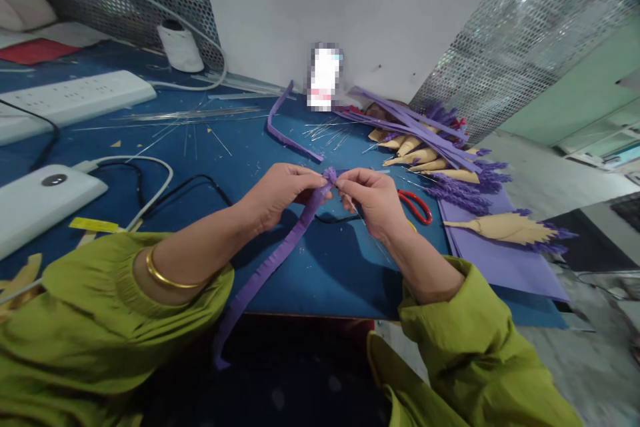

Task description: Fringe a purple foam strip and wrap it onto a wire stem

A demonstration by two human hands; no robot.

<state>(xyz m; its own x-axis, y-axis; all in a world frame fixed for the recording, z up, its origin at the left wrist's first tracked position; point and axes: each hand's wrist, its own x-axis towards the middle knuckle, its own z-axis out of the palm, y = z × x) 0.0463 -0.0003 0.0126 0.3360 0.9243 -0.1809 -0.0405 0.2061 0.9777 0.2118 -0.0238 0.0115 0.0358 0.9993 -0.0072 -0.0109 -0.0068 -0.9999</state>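
A long purple paper strip (283, 250) hangs from between my hands down past the table's front edge; its upper end is bunched into a small ruffle. My left hand (287, 193) is closed, pinching the strip just below and left of that ruffle. From the right, my right hand (370, 200) is closed at the ruffle, its fingertips on a thin wire (357, 212) that slants down toward my wrist. Another purple strip (285, 137), bent near its middle, lies on the blue table (330, 273) beyond my hands.
Red-handled scissors (417, 207) lie right of my right hand. Wrapped purple flowers (510, 227) and purple paper sheets (493, 263) are farther right. A lit phone (325, 77) stands at the back. Left are a power strip (75, 100), power bank (45, 203), thread spool (181, 47) and cables.
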